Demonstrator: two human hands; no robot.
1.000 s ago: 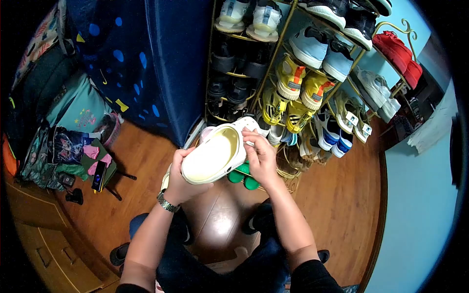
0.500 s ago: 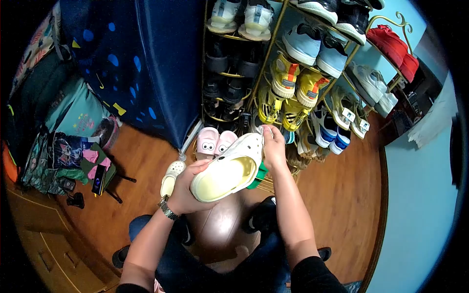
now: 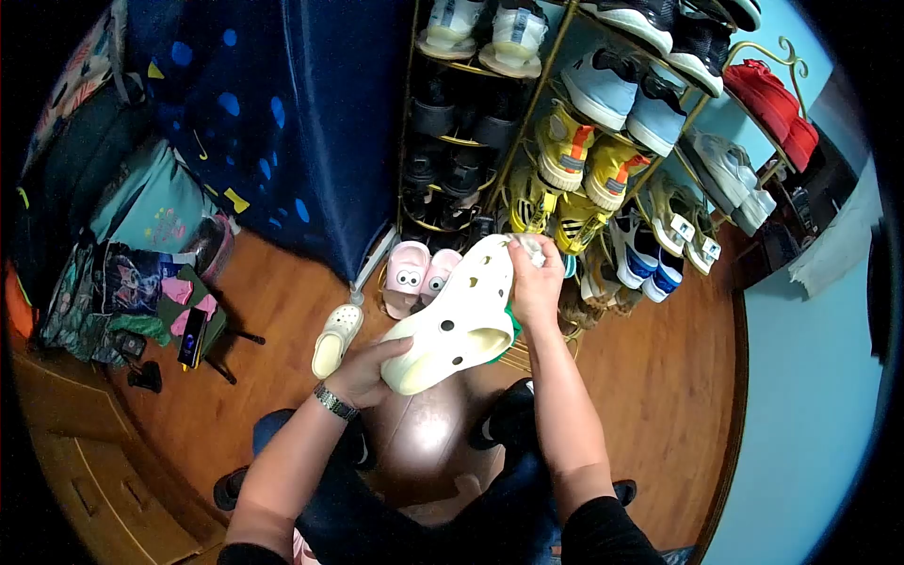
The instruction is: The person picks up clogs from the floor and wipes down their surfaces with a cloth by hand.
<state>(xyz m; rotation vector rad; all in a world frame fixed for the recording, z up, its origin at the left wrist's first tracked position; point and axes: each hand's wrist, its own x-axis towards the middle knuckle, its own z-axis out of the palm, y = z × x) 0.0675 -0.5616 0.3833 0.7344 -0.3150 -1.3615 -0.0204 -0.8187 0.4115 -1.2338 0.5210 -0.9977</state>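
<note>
A cream clog [image 3: 431, 347] is held up in front of me, tilted, its holed toe pointing away and up to the right. My left hand [image 3: 363, 373] grips it by the heel, thumb on top. At the toe end, my right hand [image 3: 537, 290] is closed on a crumpled white cloth or tissue [image 3: 533, 249], close against the clog's side. The matching clog [image 3: 338, 341] lies on the floor to the left. Pink slides with cartoon eyes [image 3: 408, 268] stand just beyond the held clog. Something green [image 3: 511, 320] shows partly behind it.
A gold metal shoe rack [image 3: 527, 132] with several pairs of shoes rises ahead. Dark blue fabric [image 3: 325, 141] hangs to its left. Bags and a small stool [image 3: 215, 330] carrying a phone are at the left. A pale blue wall [image 3: 800, 377] bounds the right side.
The clog has been turned in my hands, so its holed top and strap rivets now face me more. My right hand, with the white cloth, has stayed near the toe. The view shifted slightly.
</note>
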